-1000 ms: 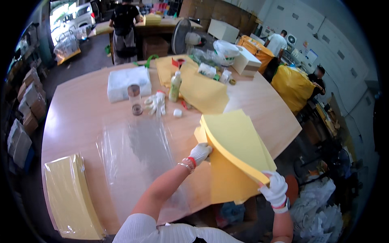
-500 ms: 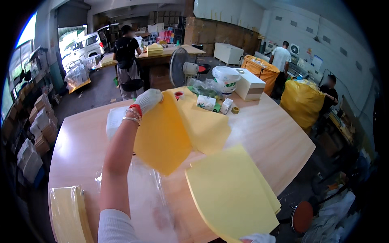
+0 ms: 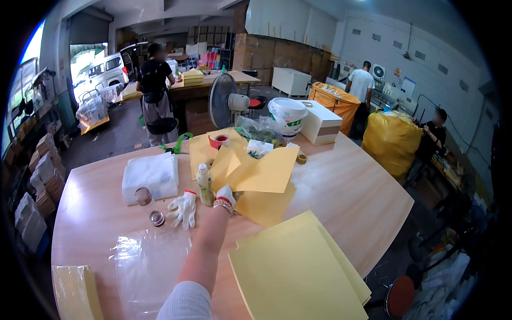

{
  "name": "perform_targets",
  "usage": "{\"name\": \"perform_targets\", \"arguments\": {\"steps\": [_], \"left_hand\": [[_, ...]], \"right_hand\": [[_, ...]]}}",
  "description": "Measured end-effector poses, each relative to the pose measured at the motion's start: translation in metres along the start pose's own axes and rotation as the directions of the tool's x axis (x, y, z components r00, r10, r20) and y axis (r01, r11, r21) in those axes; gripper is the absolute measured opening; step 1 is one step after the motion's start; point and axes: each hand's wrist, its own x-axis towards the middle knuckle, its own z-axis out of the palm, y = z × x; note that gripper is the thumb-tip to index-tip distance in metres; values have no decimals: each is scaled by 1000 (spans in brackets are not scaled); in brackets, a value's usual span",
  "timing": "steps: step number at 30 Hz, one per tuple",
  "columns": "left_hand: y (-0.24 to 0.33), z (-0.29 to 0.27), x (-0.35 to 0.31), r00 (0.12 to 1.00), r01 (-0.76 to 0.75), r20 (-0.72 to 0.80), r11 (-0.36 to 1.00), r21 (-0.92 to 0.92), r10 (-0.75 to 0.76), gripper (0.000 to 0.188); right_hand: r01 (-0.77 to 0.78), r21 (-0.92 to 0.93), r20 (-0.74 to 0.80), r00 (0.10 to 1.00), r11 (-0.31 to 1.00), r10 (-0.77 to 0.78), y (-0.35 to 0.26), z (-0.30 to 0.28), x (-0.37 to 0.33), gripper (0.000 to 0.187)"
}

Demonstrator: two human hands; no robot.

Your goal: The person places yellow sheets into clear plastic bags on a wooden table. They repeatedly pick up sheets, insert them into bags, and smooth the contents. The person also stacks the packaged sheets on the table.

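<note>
My left hand (image 3: pixel 225 196), in a white glove with a red cuff, reaches over the middle of the table. It meets the lower left edge of a bent yellow sheet (image 3: pixel 261 168); its fingers are hidden, so the grip cannot be made out. Another yellow sheet (image 3: pixel 266 205) lies beneath. Just left of the hand stand a drink bottle (image 3: pixel 205 186) with a white cap and a loose white glove (image 3: pixel 183 209) lying flat. Nearer me is a stack of pale yellow sheets (image 3: pixel 296 272). My right hand is out of view.
Clear plastic bags (image 3: pixel 152 261) and a wrapped yellow pack (image 3: pixel 76 290) lie front left. Behind are a white packet (image 3: pixel 150 178), a clear cup (image 3: pixel 143 196), a tape roll (image 3: pixel 302 159), white buckets (image 3: pixel 287 113), a white box (image 3: pixel 321 122) and a fan (image 3: pixel 223 101). Other people work farther off.
My left hand has come down and right from the sheet's far corner. The sheet has swung right and now bends, uncovering the bottle, glove and cup. My right hand has left the view.
</note>
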Motion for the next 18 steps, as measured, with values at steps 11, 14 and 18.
{"name": "perform_targets", "arguments": {"steps": [11,14,18], "left_hand": [[135,-62,-148,917,396,-95,912,107,-387,21],[117,-113,-249,927,361,126,932,-40,-353,18],[176,-111,-438,432,853,685,513,-98,-587,47]], "right_hand": [[241,-620,-225,857,747,-464,-47,-19,9,41],[275,-709,-238,774,650,-587,-53,-16,8,46],[220,-798,-337,607,560,-720,-74,-13,0,25]]}}
